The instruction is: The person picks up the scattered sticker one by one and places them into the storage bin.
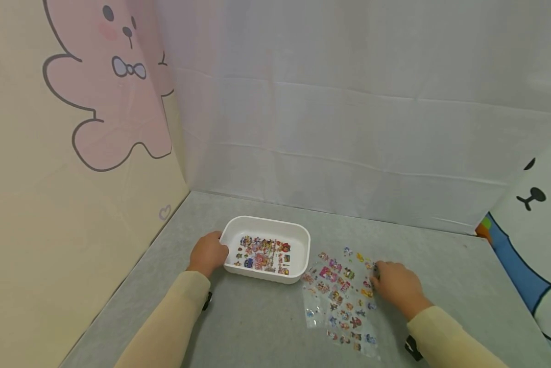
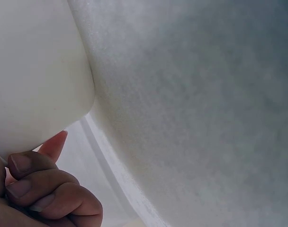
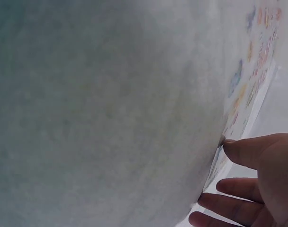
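In the head view there are two hands and one white tray (image 1: 300, 250). Clear plastic sticker sheets (image 1: 337, 294) lie flat and overlapping on the counter (image 1: 257, 322), right of the tray; their uneven lower edges suggest more than one, but an exact count cannot be made. A printed sheet (image 1: 259, 255) also lies inside the tray, and whether it is single cannot be told. The stickers are tiny cartoon figures in pink, red, blue, yellow and green, too many and small to count, and the plastic around them shines. The tray is oblong with rounded corners. The left hand (image 1: 208, 254) grips its left end; the right hand (image 1: 399, 286) is at the right edge of the overlapping sheets. The counter is mottled grey. Behind it hangs one creased white cloth (image 1: 326, 128); a cream wall covering (image 1: 73, 220) bears a pink bear (image 1: 119, 107) with a bow tie, and a white cartoon face (image 1: 539, 225) shows at right.

In the left wrist view, the left hand's fingers are curled at the pale tray's rim, over the grey counter.

In the right wrist view, the right hand's visible fingers are extended and spread, one digit's tip touching the sheets' edge.
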The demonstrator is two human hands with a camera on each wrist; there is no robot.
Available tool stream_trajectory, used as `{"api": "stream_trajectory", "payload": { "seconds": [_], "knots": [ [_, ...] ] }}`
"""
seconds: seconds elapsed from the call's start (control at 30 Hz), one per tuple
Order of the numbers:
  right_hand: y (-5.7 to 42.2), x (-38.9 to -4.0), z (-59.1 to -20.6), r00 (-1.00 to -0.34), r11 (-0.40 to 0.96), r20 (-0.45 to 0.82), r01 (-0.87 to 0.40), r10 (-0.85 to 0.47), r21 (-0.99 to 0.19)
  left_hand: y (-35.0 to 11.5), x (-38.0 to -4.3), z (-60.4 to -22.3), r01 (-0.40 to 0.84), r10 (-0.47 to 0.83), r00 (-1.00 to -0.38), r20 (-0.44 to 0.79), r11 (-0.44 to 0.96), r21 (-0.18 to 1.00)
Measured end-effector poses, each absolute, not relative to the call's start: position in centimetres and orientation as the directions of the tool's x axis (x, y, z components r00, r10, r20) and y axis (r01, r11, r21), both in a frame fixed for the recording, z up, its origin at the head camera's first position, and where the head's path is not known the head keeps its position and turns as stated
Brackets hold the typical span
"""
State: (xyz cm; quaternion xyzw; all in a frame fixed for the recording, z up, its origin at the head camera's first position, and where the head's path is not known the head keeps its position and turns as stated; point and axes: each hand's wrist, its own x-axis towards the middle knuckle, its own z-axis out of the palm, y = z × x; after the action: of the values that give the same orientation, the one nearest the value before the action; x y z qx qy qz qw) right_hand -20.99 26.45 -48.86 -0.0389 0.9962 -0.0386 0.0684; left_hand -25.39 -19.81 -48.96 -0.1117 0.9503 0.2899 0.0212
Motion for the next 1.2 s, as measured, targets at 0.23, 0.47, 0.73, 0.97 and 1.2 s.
{"api": "stream_trajectory", "payload": {
  "seconds": [0.23, 0.47, 0.73, 0.97, 1.2],
  "knots": [
    [26.5, -21.1, -48.9, -0.986, 0.994, -0.146, -0.061, -0.074, -0.093, -19.9, -25.4, -49.0, -0.225, -0.199, -0.974, -0.107, 0.806, 0.548],
    [26.6, -21.4, -48.9, -0.983, 0.993, -0.167, -0.051, -0.069, -0.109, -19.9, -25.3, -48.9, -0.228, -0.198, -0.974, -0.113, 0.804, 0.549],
    [26.7, -21.7, -48.9, -0.984, 0.989, -0.17, -0.036, -0.061, -0.147, -19.7, -25.4, -48.9, -0.236, -0.205, -0.972, -0.119, 0.801, 0.55],
    [26.7, -22.1, -48.6, -0.985, 0.983, -0.171, 0.004, -0.028, -0.185, -19.6, -25.5, -48.9, -0.244, -0.209, -0.97, -0.127, 0.798, 0.551],
    [26.4, -22.4, -48.3, -0.982, 0.973, -0.186, 0.034, -0.009, -0.227, -19.6, -25.4, -48.7, -0.246, -0.21, -0.969, -0.128, 0.804, 0.541]
  ]
}}
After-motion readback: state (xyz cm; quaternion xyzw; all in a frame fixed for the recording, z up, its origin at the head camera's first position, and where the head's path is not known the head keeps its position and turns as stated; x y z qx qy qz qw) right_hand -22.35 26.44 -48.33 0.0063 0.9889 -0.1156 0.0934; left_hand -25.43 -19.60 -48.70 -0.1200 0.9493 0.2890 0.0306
